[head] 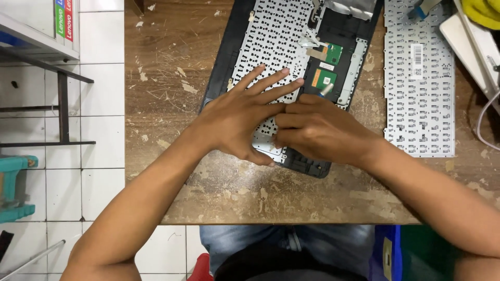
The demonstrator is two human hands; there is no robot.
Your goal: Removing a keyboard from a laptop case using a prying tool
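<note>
While my left hand lies flat with fingers spread on the metal back of the keyboard set in the upturned laptop palmrest shell, my right hand sits just beside it, curled, with the fingertips pressed down at the plate's near edge; a small blue-grey tip shows past the knuckles, and I cannot tell whether I am pinching a tool there or only touching the plate. The shell lies on the wooden table with its long axis running away from me, tilted a little to the right, its near corner close to the table's front edge. The plate lies directly under both hands, so neither has to reach; the right is nearer the two small green circuit boards and the orange patch beside them, which lie just beyond its knuckles. Toward the table's right edge, well apart from my hands, a loose second keyboard lies back up, parallel to the shell, carrying a small white upright rectangular barcode label in its far half. At the far right corner sit a white slab-like device and something yellow. Off the table's left edge, a shelf bears narrow red and green vertical sticker strips.
</note>
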